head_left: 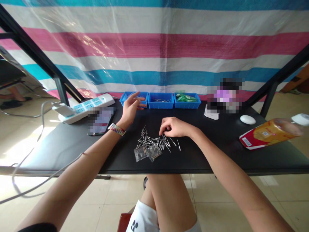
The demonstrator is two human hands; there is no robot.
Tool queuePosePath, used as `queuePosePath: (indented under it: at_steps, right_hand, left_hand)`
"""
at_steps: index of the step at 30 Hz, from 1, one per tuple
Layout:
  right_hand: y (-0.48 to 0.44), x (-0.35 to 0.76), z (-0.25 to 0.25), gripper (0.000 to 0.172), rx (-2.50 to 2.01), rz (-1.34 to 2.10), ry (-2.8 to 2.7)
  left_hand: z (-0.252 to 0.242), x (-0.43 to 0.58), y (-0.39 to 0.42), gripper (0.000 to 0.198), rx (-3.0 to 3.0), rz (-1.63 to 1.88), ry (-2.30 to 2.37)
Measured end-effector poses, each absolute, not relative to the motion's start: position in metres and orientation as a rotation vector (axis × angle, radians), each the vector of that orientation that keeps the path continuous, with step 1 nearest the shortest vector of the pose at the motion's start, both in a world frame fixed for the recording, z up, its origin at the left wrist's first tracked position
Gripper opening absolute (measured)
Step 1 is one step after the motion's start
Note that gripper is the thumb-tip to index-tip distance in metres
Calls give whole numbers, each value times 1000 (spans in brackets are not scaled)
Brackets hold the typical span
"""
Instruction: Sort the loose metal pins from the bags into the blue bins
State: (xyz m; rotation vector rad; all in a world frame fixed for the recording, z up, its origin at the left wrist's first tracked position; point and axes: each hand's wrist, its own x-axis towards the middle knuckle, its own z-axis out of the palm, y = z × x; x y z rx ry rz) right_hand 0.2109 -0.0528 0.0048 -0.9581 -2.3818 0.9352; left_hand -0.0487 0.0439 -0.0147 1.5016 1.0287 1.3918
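My left hand hovers over the front edge of the left blue bin, fingers apart and holding nothing visible. My right hand is at the upper right of a pile of metal rivets, its fingers curled and pinched; what they hold, if anything, is hidden. Two small clear plastic packets lie at the near side of the pile. A few rivets lie in the middle blue bin. Green packets fill the right blue bin.
On the black table, a white power strip and a phone lie left. At right are a white mouse, a lying drink bottle and a blurred object. A grey cable crosses by my left forearm.
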Motion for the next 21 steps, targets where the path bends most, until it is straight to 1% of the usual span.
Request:
queuePosePath:
  at_steps: [4, 7, 12, 14, 17, 20, 21]
  right_hand:
    - [-52, 211, 4, 24, -1019, 840, -2384]
    - [-51, 211, 3, 17, -1014, 802, -2361]
    - [-51, 207, 1, 15, -1011, 766, -2199]
    - [-50, 205, 0, 15, -1025, 832, -2043]
    - [-50, 200, -1, 21, -991, 1044, -1787]
    - [-50, 196, 1, 17, -894, 1240, -1582]
    - [-50, 195, 1, 21, -879, 1272, -1518]
  left_hand:
    - [-11, -47, 42, 55, 1493, 1372, 1015]
    - [-8, -46, 40, 47, 1467, 1375, 1007]
    - [-4, -42, 36, 33, 1485, 1370, 1005]
    - [-2, -40, 31, 27, 1546, 1350, 974]
    - [4, -34, 21, 20, 1696, 1273, 895]
    - [9, -27, 9, 21, 1800, 1109, 798]
    - [10, -25, 6, 22, 1821, 1044, 762]
